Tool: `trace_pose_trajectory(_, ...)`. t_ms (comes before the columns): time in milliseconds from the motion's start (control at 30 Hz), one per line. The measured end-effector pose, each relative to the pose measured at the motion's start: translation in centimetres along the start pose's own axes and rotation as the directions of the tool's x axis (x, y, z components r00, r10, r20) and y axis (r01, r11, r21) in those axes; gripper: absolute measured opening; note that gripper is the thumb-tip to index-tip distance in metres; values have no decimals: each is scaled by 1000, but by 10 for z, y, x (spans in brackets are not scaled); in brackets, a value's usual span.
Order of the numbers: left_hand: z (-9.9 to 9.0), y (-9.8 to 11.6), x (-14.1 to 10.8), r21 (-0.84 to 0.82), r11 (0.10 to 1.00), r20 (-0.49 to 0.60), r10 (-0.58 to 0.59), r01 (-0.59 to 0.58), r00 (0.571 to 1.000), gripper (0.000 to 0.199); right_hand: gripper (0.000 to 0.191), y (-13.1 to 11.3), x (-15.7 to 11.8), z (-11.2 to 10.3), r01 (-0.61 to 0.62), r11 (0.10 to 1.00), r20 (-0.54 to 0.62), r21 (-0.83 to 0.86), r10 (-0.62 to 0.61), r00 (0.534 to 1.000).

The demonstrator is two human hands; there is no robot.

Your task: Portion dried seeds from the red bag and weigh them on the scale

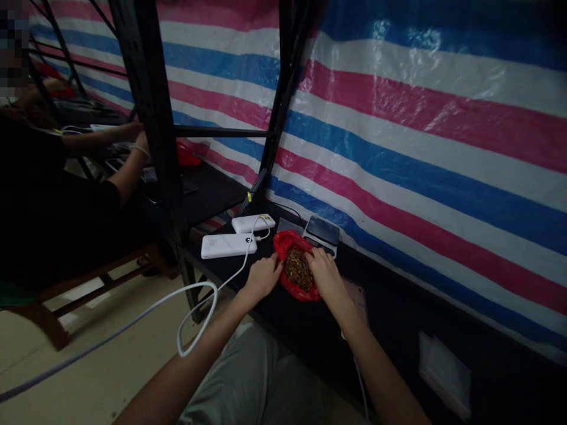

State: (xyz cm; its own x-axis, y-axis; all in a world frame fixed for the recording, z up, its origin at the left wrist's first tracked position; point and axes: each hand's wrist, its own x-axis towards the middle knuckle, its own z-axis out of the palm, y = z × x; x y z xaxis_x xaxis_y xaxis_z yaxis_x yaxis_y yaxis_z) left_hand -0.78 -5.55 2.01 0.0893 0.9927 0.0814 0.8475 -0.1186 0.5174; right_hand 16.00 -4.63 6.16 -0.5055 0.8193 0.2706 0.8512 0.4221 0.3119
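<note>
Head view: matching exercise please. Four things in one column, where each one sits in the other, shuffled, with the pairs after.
Things:
1. Red plastic bag
2. White power bank
3. Digital scale
4. Striped tarp

Places:
A. Hanging as the backdrop, in pink, white and blue
B. Just beyond the bag, dark top showing
C. Under the left hand and right hand
D. Left of the bag, white cable attached

Pairs: 1-C, 2-D, 3-B, 4-A

Dim light, glare on tarp (394, 29), warped edges
</note>
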Motion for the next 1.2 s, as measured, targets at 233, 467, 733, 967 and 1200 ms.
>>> trace_pose_trajectory(233,18,2,1,-489,866,-69,78,-102,995,28,33,5,4,6,26,975,72,222,-43,996)
trace_pose_trajectory(467,16,8,6,-554,825,-87,78,-114,993,28,36,10,11,22,-36,809,74,587,-9,997)
trace_pose_trajectory(733,-23,-7,-5,-63,997,-57,48,-51,997,47,33,3,5,36,-170,447,84,878,207,975)
trace_pose_trajectory(967,-63,-9,40,-24,995,-311,86,-99,946,45,37,16,-17,30,-186,244,122,952,255,959)
trace_pose_trajectory(1200,-48,17,137,293,829,-47,509,-476,859,41,35,54,-44,10,-276,371,150,886,333,931)
